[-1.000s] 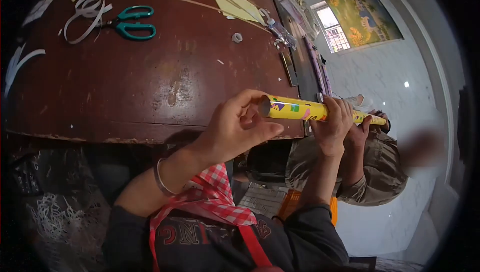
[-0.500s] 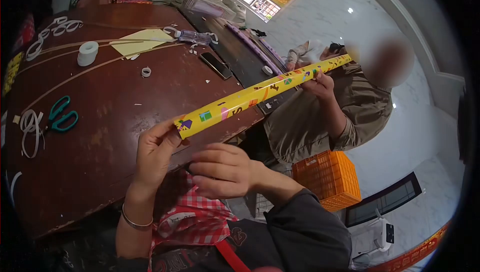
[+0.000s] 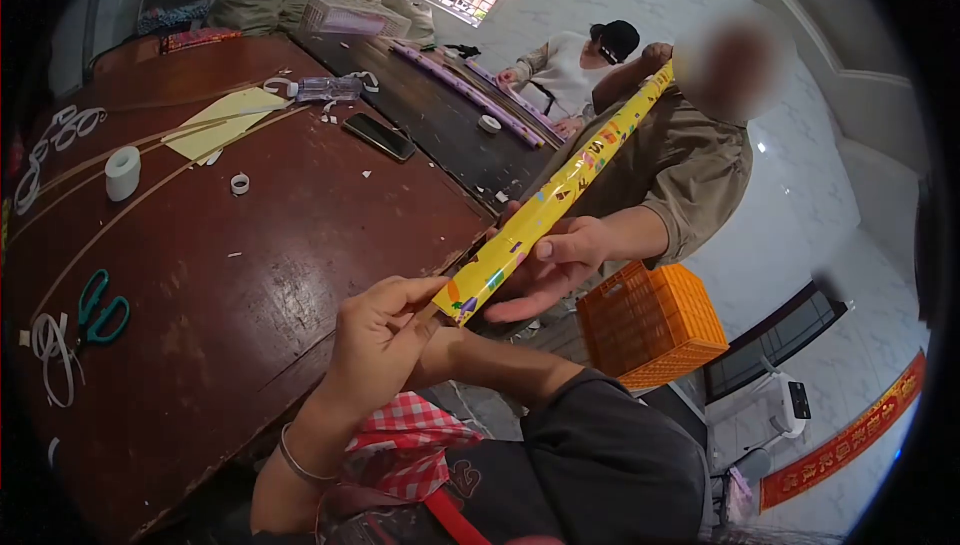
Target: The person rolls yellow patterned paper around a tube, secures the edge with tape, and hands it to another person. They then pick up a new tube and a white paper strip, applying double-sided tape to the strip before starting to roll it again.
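Observation:
A long yellow roll with colourful printed shapes (image 3: 545,207) slants up to the right over the table's edge. My left hand (image 3: 385,337) pinches its near end between thumb and fingers, where a short brown edge shows. Just behind it is my right hand (image 3: 438,357), close under the roll's end; its fingers are hidden. A co-worker in an olive top (image 3: 715,160) supports the roll with one hand (image 3: 575,257) near my end and has the other hand (image 3: 655,53) at the far end.
On the brown table (image 3: 290,255) lie teal-handled scissors (image 3: 100,315), white tape (image 3: 123,173), yellow paper (image 3: 225,125), a phone (image 3: 378,136), a bottle (image 3: 328,90) and thin strips. Another person (image 3: 570,70) stands by purple rolls (image 3: 470,95). An orange crate (image 3: 655,325) is at the right.
The roll's near end has shifted right and down in view, and the roll slants more steeply. My right hand has moved behind my left. The co-worker's nearer hand has slid towards my end.

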### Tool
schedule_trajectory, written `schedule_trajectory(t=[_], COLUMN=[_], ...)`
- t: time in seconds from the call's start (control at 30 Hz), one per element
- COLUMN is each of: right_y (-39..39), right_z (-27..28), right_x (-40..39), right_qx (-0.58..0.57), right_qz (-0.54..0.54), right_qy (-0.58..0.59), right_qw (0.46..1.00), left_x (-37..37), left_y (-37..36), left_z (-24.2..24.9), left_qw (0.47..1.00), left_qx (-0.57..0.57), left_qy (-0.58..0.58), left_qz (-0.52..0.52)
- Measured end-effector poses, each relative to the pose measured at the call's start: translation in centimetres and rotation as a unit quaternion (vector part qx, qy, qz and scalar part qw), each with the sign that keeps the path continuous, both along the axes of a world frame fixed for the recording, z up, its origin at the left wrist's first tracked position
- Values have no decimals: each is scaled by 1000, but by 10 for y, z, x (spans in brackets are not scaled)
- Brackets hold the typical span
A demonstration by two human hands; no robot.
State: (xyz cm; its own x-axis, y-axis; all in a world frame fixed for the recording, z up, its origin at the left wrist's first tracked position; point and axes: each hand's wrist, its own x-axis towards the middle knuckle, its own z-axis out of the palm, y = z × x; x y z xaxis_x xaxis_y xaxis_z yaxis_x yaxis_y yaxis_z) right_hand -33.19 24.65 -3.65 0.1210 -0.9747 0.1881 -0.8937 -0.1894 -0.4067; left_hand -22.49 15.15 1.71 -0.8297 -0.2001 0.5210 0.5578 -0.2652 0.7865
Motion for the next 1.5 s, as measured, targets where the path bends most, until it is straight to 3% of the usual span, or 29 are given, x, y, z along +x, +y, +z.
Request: schedule_trajectory(t=[0.13,0.2,0.3,0.43,0.5,0.53,0.6,0.8,1.1,1.5], right_y=[-8,-10,-14,-25,-30,-31,-32,-37,-35,-36], right_z=[-11,-15,-19,-7,-8,-14,-20,-36,-36,-38], right_x=[-11,-15,-19,-15,-12,-12,-11,-8,-10,-10], right_qx=[-7,-5,1,-40,-84,-103,-97,-133,-125,-143], right_qz=[29,45,71,82,79,59,25,-12,-19,-18], right_qy=[20,29,42,23,-6,16,89,128,158,174], right_qw=[999,999,997,996,993,993,991,983,979,974], left_x=[-8,-9,-16,-29,-22,-17,-6,15,14,16], left_y=[0,-7,-2,2,6,4,-2,-13,-22,-22], left_z=[6,8,10,-11,-28,-36,-52,-64,-73,-75], left_qw=[999,990,987,983,996,997,989,979,991,991], left_qx=[45,-118,-127,-121,15,14,-116,-197,-115,-118], left_qy=[13,14,48,85,31,30,30,48,60,49], left_qz=[15,76,85,112,78,74,86,32,-24,-27])
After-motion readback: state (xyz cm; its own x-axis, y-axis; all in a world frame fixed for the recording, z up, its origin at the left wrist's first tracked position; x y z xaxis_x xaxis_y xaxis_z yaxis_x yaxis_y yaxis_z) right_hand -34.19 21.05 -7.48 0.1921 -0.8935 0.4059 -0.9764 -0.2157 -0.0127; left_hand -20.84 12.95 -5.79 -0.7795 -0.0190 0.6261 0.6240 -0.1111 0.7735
